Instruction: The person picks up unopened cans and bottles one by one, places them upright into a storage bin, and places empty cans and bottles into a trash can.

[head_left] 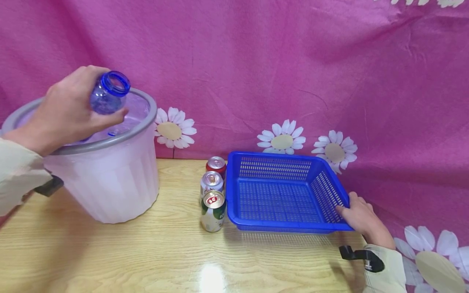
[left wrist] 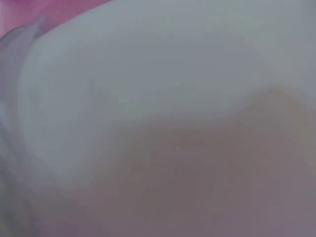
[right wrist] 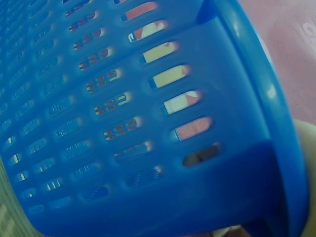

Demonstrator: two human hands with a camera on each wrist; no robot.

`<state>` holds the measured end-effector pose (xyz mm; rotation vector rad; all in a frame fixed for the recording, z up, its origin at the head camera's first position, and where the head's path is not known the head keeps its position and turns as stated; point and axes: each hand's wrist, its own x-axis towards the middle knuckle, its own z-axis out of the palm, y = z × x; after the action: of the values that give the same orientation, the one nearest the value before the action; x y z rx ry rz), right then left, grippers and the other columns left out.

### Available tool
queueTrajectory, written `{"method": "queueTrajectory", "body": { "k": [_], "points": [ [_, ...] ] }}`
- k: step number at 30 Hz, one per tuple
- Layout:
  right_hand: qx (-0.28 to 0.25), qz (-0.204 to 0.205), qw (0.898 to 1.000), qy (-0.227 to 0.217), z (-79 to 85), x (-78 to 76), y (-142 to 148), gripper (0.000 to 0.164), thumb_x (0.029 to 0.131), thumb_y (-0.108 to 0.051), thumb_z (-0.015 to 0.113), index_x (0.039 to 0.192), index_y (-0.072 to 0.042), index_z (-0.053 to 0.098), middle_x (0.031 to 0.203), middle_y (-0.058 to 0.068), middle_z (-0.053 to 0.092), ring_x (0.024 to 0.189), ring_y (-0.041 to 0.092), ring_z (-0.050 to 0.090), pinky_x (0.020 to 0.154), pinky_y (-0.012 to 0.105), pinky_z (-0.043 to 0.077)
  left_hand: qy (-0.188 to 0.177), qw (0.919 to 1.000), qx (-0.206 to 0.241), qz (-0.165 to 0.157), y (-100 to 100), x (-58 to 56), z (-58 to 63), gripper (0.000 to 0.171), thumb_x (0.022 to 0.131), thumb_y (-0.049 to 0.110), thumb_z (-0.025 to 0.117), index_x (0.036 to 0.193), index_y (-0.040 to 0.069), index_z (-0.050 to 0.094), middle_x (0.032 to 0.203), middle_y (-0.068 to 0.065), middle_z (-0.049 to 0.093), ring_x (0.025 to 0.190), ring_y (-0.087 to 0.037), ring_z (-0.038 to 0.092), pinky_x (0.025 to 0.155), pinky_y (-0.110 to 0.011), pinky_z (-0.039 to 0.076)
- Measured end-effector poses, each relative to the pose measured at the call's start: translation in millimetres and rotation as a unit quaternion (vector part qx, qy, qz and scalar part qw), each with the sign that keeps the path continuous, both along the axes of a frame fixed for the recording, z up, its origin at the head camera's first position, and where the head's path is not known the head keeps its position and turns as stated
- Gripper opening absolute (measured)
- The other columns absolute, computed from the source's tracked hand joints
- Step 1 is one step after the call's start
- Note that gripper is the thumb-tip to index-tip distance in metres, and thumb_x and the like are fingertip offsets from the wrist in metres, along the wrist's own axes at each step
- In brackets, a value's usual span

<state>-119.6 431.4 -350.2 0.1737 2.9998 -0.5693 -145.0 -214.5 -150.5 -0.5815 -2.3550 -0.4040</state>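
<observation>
A clear plastic bottle point(head_left: 107, 101) with a blue, uncapped neck is gripped by my left hand point(head_left: 67, 108) over the mouth of a pale pinkish-white bin point(head_left: 117, 175). Its neck points up and to the right. Deeper in the bin another clear plastic piece with a blue ring point(head_left: 116, 131) shows. On the right, my right hand point(head_left: 366, 219) holds the right rim of a blue perforated plastic basket point(head_left: 286, 226), thumb over the edge. The basket has nothing in it. The right wrist view shows its slotted wall point(right wrist: 237, 89) close up; the left wrist view is blurred.
Three drink cans stand in a row against the basket's left side: a red one point(head_left: 216, 163), a pale one point(head_left: 211, 181) and a green-and-white one point(head_left: 213, 215). Behind the wooden table point(head_left: 176, 252) hangs a magenta cloth point(head_left: 234, 73) with white flowers.
</observation>
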Motion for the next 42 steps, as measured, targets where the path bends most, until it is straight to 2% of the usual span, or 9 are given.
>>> {"method": "queueTrajectory", "body": {
  "k": [5, 10, 16, 20, 24, 29, 34, 42],
  "points": [
    [-0.001, -0.002, 1.000, -0.006, 1.5, -0.6, -1, 0.058, 0.096, -0.034, 0.048, 0.129, 0.011, 0.035, 0.114, 0.031, 0.048, 0.103, 0.049, 0.045, 0.081, 0.058, 0.042, -0.044, 0.9987, -0.016, 0.019, -4, -4.2, -4.6, 0.072, 0.075, 0.024, 0.079, 0.135, 0.002, 0.046, 0.116, -0.023, 0.058, 0.107, -0.040, 0.055, 0.090, -0.061, 0.045],
    [-0.002, -0.003, 1.000, -0.004, 1.4, -0.6, -1, 0.056, 0.095, -0.033, 0.049, 0.128, 0.011, 0.036, 0.112, 0.030, 0.049, 0.101, 0.047, 0.047, 0.080, 0.055, 0.043, -0.089, 0.9952, -0.032, 0.027, -7, -10.0, -6.6, 0.070, 0.078, 0.029, 0.077, 0.135, 0.002, 0.045, 0.117, -0.023, 0.058, 0.106, -0.040, 0.054, 0.089, -0.060, 0.044],
    [-0.003, -0.003, 1.000, 0.001, 1.5, 1.0, -1, 0.054, 0.095, -0.033, 0.050, 0.126, 0.010, 0.037, 0.110, 0.028, 0.050, 0.099, 0.046, 0.048, 0.078, 0.053, 0.042, -0.115, 0.9914, -0.049, 0.040, -7, -14.0, -4.6, 0.070, 0.078, 0.032, 0.078, 0.133, 0.002, 0.046, 0.116, -0.023, 0.058, 0.104, -0.043, 0.054, 0.087, -0.061, 0.042],
    [-0.005, -0.002, 1.000, 0.002, 2.0, 0.8, -2, 0.055, 0.095, -0.033, 0.049, 0.126, 0.010, 0.036, 0.111, 0.029, 0.049, 0.100, 0.046, 0.046, 0.080, 0.054, 0.041, -0.146, 0.9863, -0.061, 0.045, -8, -16.8, -4.3, 0.071, 0.080, 0.035, 0.077, 0.134, 0.003, 0.044, 0.116, -0.023, 0.058, 0.105, -0.044, 0.055, 0.089, -0.060, 0.043],
    [-0.002, 0.001, 1.000, 0.001, 1.6, 0.3, -2, 0.055, 0.095, -0.034, 0.049, 0.127, 0.010, 0.036, 0.111, 0.029, 0.049, 0.100, 0.046, 0.045, 0.080, 0.054, 0.041, -0.179, 0.9794, -0.080, 0.048, -11, -19.1, -11.0, 0.077, 0.078, 0.035, 0.079, 0.138, 0.004, 0.040, 0.120, -0.025, 0.059, 0.110, -0.047, 0.057, 0.094, -0.062, 0.044],
    [0.001, 0.004, 1.000, -0.005, -0.1, -0.5, -2, 0.057, 0.095, -0.035, 0.049, 0.129, 0.010, 0.035, 0.113, 0.030, 0.048, 0.101, 0.047, 0.044, 0.080, 0.054, 0.040, -0.181, 0.9767, -0.105, 0.046, -15, -21.7, -19.5, 0.072, 0.076, 0.032, 0.080, 0.133, 0.006, 0.045, 0.119, -0.025, 0.062, 0.111, -0.047, 0.059, 0.094, -0.061, 0.045],
    [0.007, 0.004, 1.000, 0.000, -0.9, -0.2, -1, 0.056, 0.095, -0.034, 0.050, 0.127, 0.010, 0.036, 0.110, 0.030, 0.049, 0.099, 0.048, 0.045, 0.079, 0.053, 0.040, -0.187, 0.9771, -0.097, 0.032, -16, -22.4, -21.4, 0.072, 0.076, 0.028, 0.080, 0.136, 0.008, 0.044, 0.123, -0.025, 0.060, 0.115, -0.046, 0.057, 0.096, -0.060, 0.043],
    [0.006, 0.007, 1.000, 0.000, 0.4, -1.3, -2, 0.055, 0.095, -0.034, 0.049, 0.127, 0.010, 0.036, 0.109, 0.028, 0.049, 0.099, 0.046, 0.045, 0.078, 0.053, 0.041, -0.211, 0.9729, -0.088, 0.033, -15, -21.3, -22.7, 0.073, 0.076, 0.029, 0.080, 0.137, 0.011, 0.044, 0.124, -0.024, 0.061, 0.114, -0.048, 0.057, 0.094, -0.061, 0.044]
  ]
}}
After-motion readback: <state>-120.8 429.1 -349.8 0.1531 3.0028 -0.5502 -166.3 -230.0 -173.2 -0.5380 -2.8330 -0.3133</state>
